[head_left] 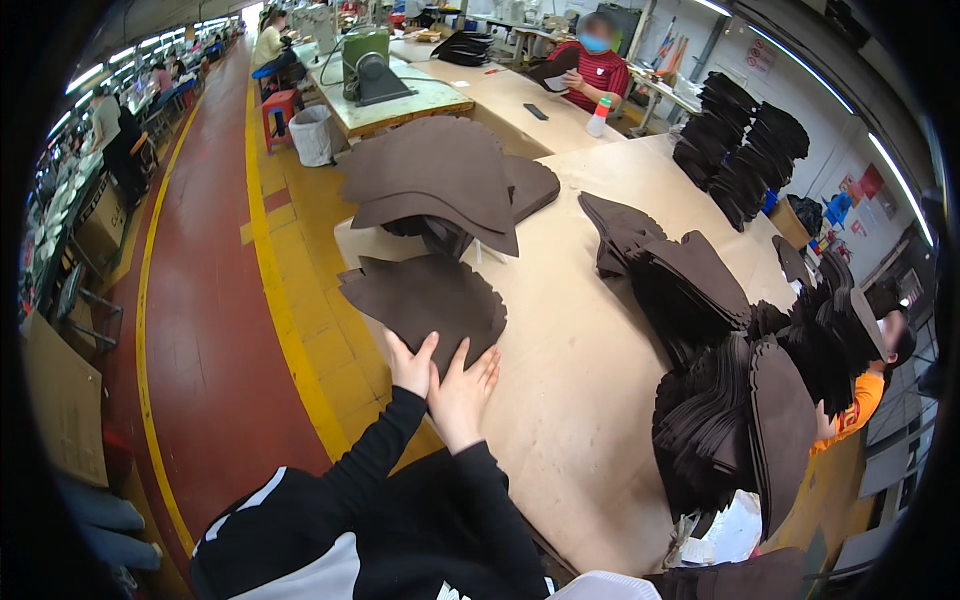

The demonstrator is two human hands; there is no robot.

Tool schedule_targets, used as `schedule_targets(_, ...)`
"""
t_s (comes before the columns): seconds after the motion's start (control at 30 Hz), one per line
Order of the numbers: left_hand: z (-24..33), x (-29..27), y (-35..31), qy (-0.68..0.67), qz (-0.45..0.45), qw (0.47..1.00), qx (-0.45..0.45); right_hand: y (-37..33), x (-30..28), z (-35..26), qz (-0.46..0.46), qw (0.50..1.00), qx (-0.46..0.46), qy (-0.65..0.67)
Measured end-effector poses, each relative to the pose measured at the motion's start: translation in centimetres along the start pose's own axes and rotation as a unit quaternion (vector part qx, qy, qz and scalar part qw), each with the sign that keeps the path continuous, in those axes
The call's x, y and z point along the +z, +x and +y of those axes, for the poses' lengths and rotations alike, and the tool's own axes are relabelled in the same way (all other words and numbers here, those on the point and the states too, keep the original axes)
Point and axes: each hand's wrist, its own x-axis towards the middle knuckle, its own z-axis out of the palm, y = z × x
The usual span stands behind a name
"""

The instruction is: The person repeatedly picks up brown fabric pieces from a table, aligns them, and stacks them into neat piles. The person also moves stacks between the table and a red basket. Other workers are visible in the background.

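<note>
A dark brown, flat cut piece [430, 305] with a notched edge lies at the table's left edge in front of me. My left hand [408, 364] rests on its near edge with fingers apart. Close beside it, my right hand [464, 398] lies on the near right part of the same piece, fingers stretched out and spread. Whether other pieces lie beneath this one is hard to make out. Just beyond it, a larger pile of similar brown pieces [430, 170] overhangs the table.
Brown piece stacks [735, 420] stand along the right of the tan table [570, 400]; more stacks [740, 140] are at the back right. A masked person [600, 75] holds a dark piece across the table. Another person in orange [855, 408] is at right. A red walkway [205, 300] runs left.
</note>
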Motion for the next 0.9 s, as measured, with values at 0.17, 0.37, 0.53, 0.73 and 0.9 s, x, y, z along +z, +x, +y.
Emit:
schedule_targets(0.17,-1.4,-2.6,-0.3,-0.027,-0.098,0.993,0.059,-2.7,-4.1,2.1,-0.082,0.937,0.032,0.337)
schedule_targets(0.37,2.7,-3.3,-5.5,-0.208,-0.210,0.954,0.045,-3.7,-4.6,2.9,0.214,0.729,0.168,0.628)
schedule_targets(0.53,3.3,-1.4,-4.2,-0.299,-0.329,0.895,-0.035,-3.4,-9.6,4.9,0.154,0.699,0.144,0.683)
schedule_targets(0.73,8.1,1.6,-4.4,-0.298,-0.319,0.899,-0.024,-2.6,-12.6,7.9,0.306,0.598,0.024,0.740)
schedule_targets(0.9,11.2,1.6,-3.6,-0.168,-0.304,0.934,0.081,-4.1,-13.2,10.6,0.159,0.627,0.173,0.743)
